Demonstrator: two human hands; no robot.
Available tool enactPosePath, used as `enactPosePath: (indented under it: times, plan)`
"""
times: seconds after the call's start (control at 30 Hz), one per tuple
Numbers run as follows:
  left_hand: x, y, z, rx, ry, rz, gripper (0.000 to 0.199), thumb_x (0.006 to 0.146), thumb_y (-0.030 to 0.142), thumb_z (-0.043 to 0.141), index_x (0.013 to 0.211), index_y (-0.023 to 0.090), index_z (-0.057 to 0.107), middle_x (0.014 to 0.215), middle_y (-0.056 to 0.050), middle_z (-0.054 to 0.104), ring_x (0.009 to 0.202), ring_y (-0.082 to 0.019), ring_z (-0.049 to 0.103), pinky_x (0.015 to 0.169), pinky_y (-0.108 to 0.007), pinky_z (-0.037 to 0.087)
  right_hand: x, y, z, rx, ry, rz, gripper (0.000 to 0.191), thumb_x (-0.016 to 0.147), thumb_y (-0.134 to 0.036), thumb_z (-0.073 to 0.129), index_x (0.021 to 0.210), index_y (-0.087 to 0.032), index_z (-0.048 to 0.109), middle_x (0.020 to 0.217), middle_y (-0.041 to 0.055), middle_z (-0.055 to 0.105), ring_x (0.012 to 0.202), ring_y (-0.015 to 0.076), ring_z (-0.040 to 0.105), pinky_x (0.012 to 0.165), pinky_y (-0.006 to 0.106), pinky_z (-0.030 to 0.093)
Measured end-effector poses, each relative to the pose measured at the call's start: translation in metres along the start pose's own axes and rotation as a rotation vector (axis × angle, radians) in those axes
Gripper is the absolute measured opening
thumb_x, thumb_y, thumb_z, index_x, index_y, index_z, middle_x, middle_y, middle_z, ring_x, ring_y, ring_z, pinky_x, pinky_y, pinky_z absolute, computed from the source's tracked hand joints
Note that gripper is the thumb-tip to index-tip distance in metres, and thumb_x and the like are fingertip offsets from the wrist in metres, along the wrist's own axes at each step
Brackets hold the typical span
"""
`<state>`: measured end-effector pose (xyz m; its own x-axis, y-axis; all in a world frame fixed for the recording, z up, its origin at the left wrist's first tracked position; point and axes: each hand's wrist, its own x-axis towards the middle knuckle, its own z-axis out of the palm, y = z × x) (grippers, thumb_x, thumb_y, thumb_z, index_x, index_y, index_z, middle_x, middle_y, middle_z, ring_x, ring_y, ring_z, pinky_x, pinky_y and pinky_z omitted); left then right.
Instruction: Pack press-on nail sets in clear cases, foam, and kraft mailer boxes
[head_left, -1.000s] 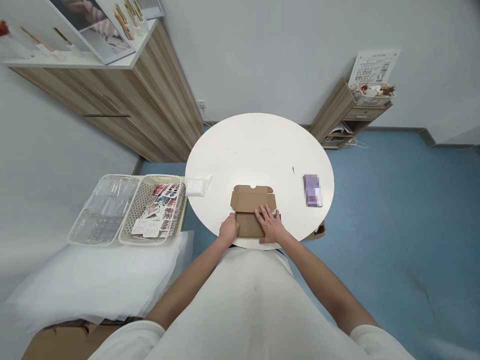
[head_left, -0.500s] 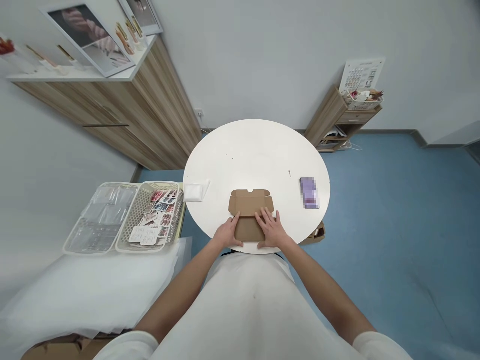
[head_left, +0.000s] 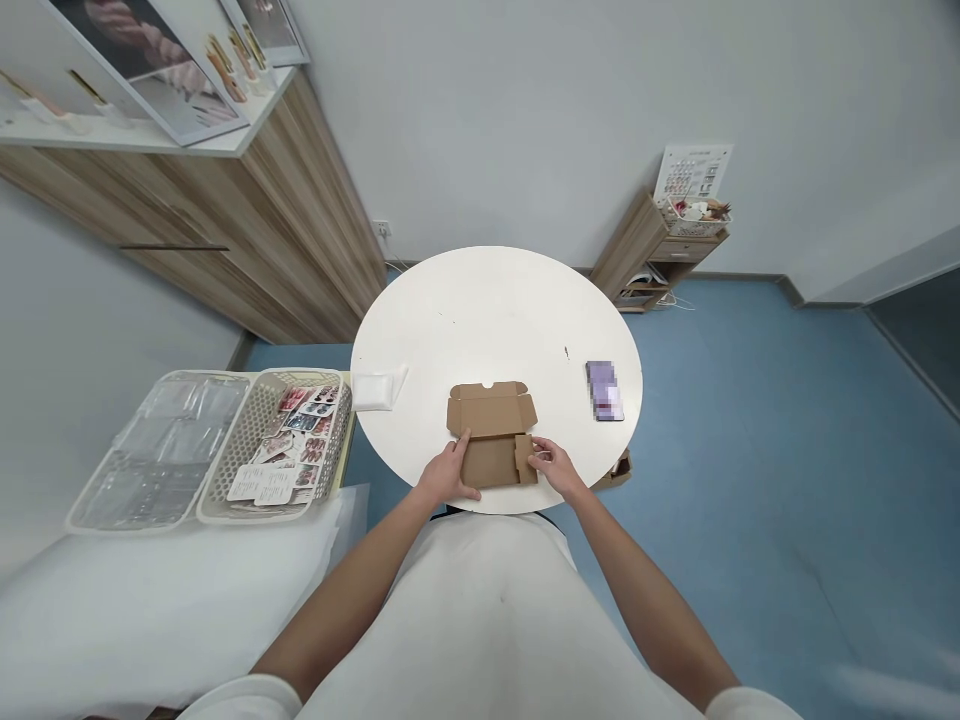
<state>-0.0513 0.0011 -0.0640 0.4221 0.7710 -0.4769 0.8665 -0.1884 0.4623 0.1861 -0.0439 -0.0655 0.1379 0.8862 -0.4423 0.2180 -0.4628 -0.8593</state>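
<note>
A brown cardboard box (head_left: 487, 464) lies at the near edge of the white round table (head_left: 495, 300), its notched lid (head_left: 490, 412) folded back flat away from me. My left hand (head_left: 448, 472) rests at the box's left side, thumb and fingers spread apart. At the right end, a side flap (head_left: 524, 460) is folded inward over the base, and my right hand (head_left: 553, 466) touches it with bent fingers. Whether those fingers pinch the flap cannot be made out.
A purple phone-like object (head_left: 604, 390) lies on the table's right, a white packet (head_left: 373, 391) on its left. Beside the table stand a basket of printed cards (head_left: 217, 480) and a basket of clear packages (head_left: 109, 500). An open carton (head_left: 616, 472) is below right.
My right hand has moved from the top of the box to its right end, where the side flap now stands folded inward. The view has shifted slightly. My left hand stays at the left side.
</note>
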Motion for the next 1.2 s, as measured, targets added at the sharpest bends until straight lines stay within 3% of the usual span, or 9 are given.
enactPosePath:
  times: [0.1, 0.23, 0.37, 0.53, 0.63, 0.7, 0.8, 0.93, 1.2]
  plan:
    - [0.000, -0.001, 0.001, -0.022, 0.010, 0.003, 0.120, 0.042, 0.051, 0.073, 0.137, 0.023, 0.005, 0.110, -0.012, 0.047, 0.093, -0.030, 0.054, 0.070, -0.032, 0.041, 0.007, 0.004, 0.012, -0.106, 0.041, 0.005, 0.039, 0.063, -0.028, 0.058, 0.101, -0.020, 0.051, 0.089, 0.0017, 0.057, 0.065, 0.0111, 0.053, 0.064, 0.027, 0.044]
    - [0.000, -0.002, 0.002, -0.064, 0.009, 0.000, 0.123, 0.041, 0.050, 0.074, 0.137, 0.022, 0.003, 0.109, -0.012, 0.047, 0.092, -0.031, 0.055, 0.070, -0.033, 0.041, 0.014, 0.012, 0.022, -0.385, 0.151, 0.032, 0.019, 0.063, -0.020, 0.051, 0.082, -0.021, 0.049, 0.066, -0.0035, 0.052, 0.060, 0.0127, 0.049, 0.055, 0.024, 0.037]
    - [0.002, -0.003, 0.008, -0.158, 0.066, 0.015, 0.119, 0.045, 0.046, 0.074, 0.137, 0.023, 0.002, 0.110, -0.011, 0.047, 0.097, -0.030, 0.053, 0.074, -0.033, 0.040, 0.016, 0.013, 0.026, -0.478, 0.209, 0.035, 0.016, 0.063, -0.016, 0.045, 0.078, -0.022, 0.045, 0.060, -0.0047, 0.048, 0.057, 0.0135, 0.047, 0.052, 0.023, 0.032]
    - [0.005, -0.003, 0.026, -0.350, 0.244, 0.019, 0.109, 0.057, 0.037, 0.070, 0.136, 0.020, -0.003, 0.120, -0.013, 0.045, 0.108, -0.027, 0.047, 0.080, -0.034, 0.040, 0.014, 0.009, 0.025, -0.493, 0.277, 0.046, 0.025, 0.068, -0.020, 0.043, 0.093, -0.021, 0.046, 0.075, 0.0004, 0.055, 0.067, 0.0161, 0.051, 0.057, 0.025, 0.036]
    - [0.008, -0.001, 0.033, -0.408, 0.275, -0.013, 0.085, 0.064, 0.030, 0.064, 0.133, 0.018, 0.016, 0.114, -0.011, 0.051, 0.100, -0.025, 0.052, 0.077, -0.034, 0.042, 0.009, 0.007, 0.022, -0.487, 0.256, 0.029, 0.039, 0.072, -0.025, 0.042, 0.110, -0.020, 0.044, 0.093, 0.0052, 0.055, 0.079, 0.0180, 0.053, 0.063, 0.027, 0.039]
    - [0.012, 0.002, 0.034, -0.442, 0.281, 0.023, 0.065, 0.067, 0.024, 0.059, 0.125, 0.020, 0.031, 0.107, -0.008, 0.055, 0.093, -0.023, 0.054, 0.075, -0.033, 0.043, 0.005, 0.007, 0.020, -0.457, 0.209, 0.023, 0.046, 0.074, -0.031, 0.042, 0.119, -0.020, 0.040, 0.101, 0.0068, 0.052, 0.083, 0.0188, 0.053, 0.068, 0.029, 0.040]
    - [0.019, 0.008, 0.031, -0.500, 0.286, 0.115, 0.049, 0.069, 0.019, 0.054, 0.116, 0.021, 0.041, 0.099, -0.005, 0.058, 0.086, -0.020, 0.056, 0.073, -0.032, 0.045, 0.004, 0.009, 0.015, -0.365, 0.158, 0.031, 0.055, 0.077, -0.038, 0.039, 0.129, -0.020, 0.032, 0.106, 0.0080, 0.049, 0.089, 0.0193, 0.052, 0.078, 0.031, 0.040]
    - [0.032, 0.021, 0.026, -0.535, 0.300, 0.127, 0.050, 0.070, 0.019, 0.052, 0.118, 0.020, 0.040, 0.098, -0.005, 0.059, 0.087, -0.019, 0.056, 0.074, -0.033, 0.045, 0.013, 0.012, 0.008, -0.261, 0.142, 0.042, 0.062, 0.079, -0.039, 0.036, 0.135, -0.018, 0.022, 0.114, 0.0093, 0.043, 0.105, 0.0193, 0.045, 0.091, 0.032, 0.035]
    - [0.047, 0.036, 0.023, -0.444, 0.284, -0.045, 0.052, 0.075, 0.027, 0.050, 0.125, 0.025, 0.034, 0.098, -0.004, 0.058, 0.086, -0.019, 0.055, 0.074, -0.033, 0.045, 0.042, 0.017, -0.010, -0.219, 0.095, -0.033, 0.066, 0.078, -0.036, 0.039, 0.137, -0.022, 0.012, 0.118, 0.0086, 0.039, 0.113, 0.0194, 0.038, 0.096, 0.036, 0.031]
